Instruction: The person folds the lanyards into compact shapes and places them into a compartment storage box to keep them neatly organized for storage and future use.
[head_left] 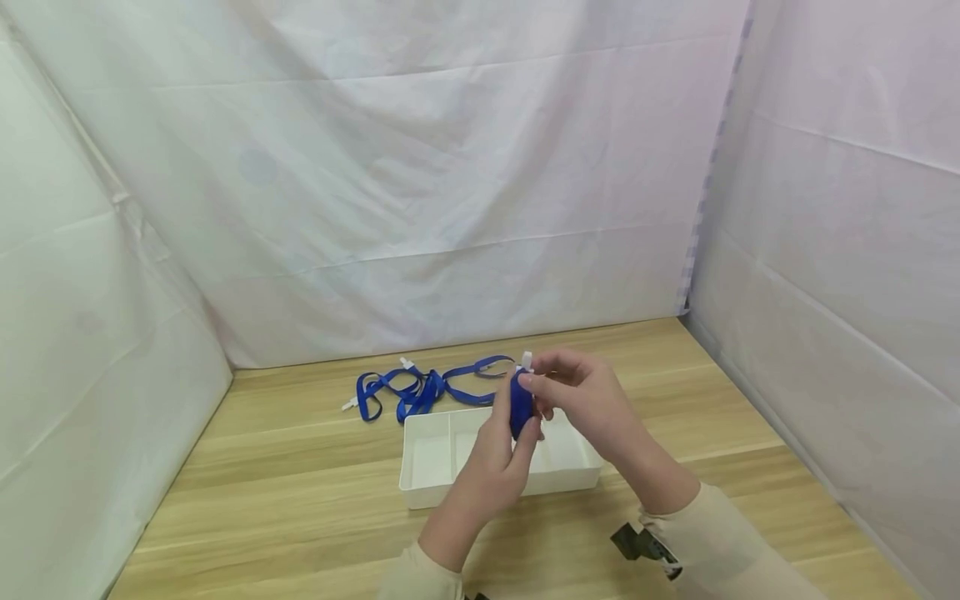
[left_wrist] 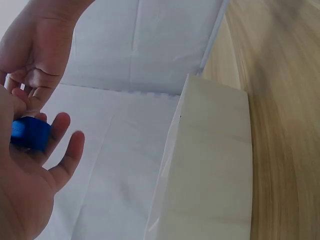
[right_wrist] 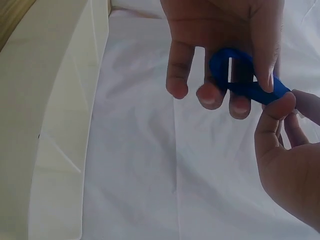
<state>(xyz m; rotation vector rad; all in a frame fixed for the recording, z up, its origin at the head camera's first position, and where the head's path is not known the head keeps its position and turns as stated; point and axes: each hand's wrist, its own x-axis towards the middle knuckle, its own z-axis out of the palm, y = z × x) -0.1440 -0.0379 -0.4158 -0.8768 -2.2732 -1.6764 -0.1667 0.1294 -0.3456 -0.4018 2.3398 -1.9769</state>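
Note:
A blue lanyard [head_left: 521, 407], wound into a compact flat roll, is held up above the white tray. My left hand [head_left: 487, 471] grips the roll, its thumb on one side and its fingers on the other. In the right wrist view the roll shows as a blue loop [right_wrist: 218, 67] lying along the fingers of the left hand [right_wrist: 215, 25]. With thumb and fingers my right hand [head_left: 596, 408] pinches the end of the roll near a white plastic clip [head_left: 527, 360]. The left wrist view shows only part of the blue band [left_wrist: 31, 133] between the hands.
Below the hands stands a white divided tray [head_left: 427, 497] on the wood-grain table [head_left: 285, 500]. Behind it lie loose blue lanyards [head_left: 427, 392] with white clips. White cloth [head_left: 450, 167] hangs at the back and both sides.

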